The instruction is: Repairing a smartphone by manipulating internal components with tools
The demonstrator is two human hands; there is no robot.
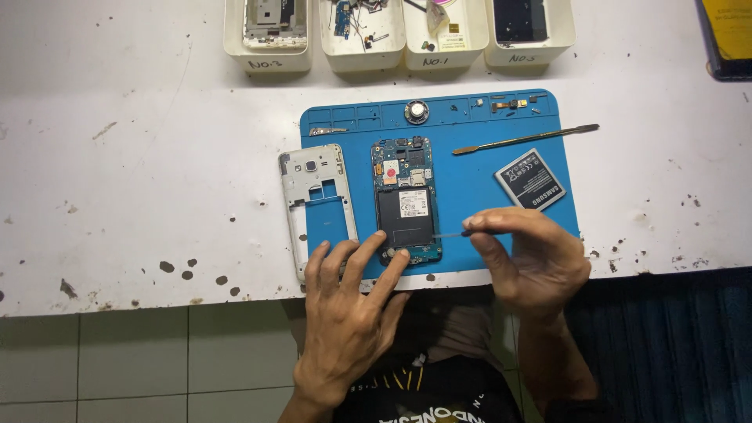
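Opened phone, back off and circuit board exposed, lies upright at centre of blue work mat. Left hand rests flat below it, fingers spread, fingertips pressing the phone's lower edge; holds nothing. Right hand sits just right of the phone, thumb and forefinger pinched on thin tweezers whose tips reach the phone's lower right edge. Grey phone frame lies just left of the phone, overlapping mat edge, left fingers touching its bottom. Battery lies tilted on the mat's right side, above right hand. Metal pry tool lies above battery. Small round part at mat's top. Four white bins along far edge of white desk
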